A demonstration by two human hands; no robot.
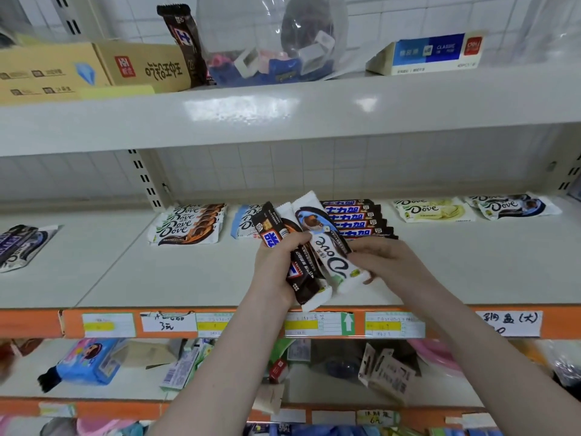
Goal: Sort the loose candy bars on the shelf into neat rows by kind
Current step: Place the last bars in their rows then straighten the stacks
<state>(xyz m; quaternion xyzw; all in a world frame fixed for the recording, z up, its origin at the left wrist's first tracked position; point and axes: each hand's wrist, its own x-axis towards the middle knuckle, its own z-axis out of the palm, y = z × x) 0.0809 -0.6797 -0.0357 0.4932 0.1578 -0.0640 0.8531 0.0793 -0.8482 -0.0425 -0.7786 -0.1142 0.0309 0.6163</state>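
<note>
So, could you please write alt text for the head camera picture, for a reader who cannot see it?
A person's left hand grips a fan of mixed candy bars above a grey shop shelf, while the right hand pinches one white Dove bar in the fan. Behind them, sorted rows of Dove bars and dark bars lie on the shelf.

On the upper shelf sit 2 tan cartons (94, 69), a clear plastic bag (270, 42) of small items and a blue box (430, 53). Price labels (314, 324) line the orange shelf edge (31, 324). Below lies a blue packet (91, 361).
</note>
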